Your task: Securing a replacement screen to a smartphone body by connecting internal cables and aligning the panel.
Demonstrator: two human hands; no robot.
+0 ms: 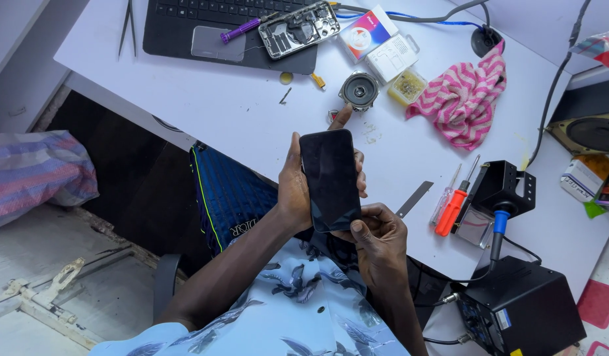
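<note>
We see the left hand (294, 191) clamped around a dark phone (329, 179), held above the white table (219, 99). The right hand (378, 238) pinches its bottom edge. At one o'clock from the phone sits a small speaker (359, 90).

A single head-worn camera looks steeply down from above the person's chest — close over the left hand (298, 188) and right hand (380, 240) — facing forward across the white worktable (238, 112) toward the laptop (219, 26) at its far edge.
</note>
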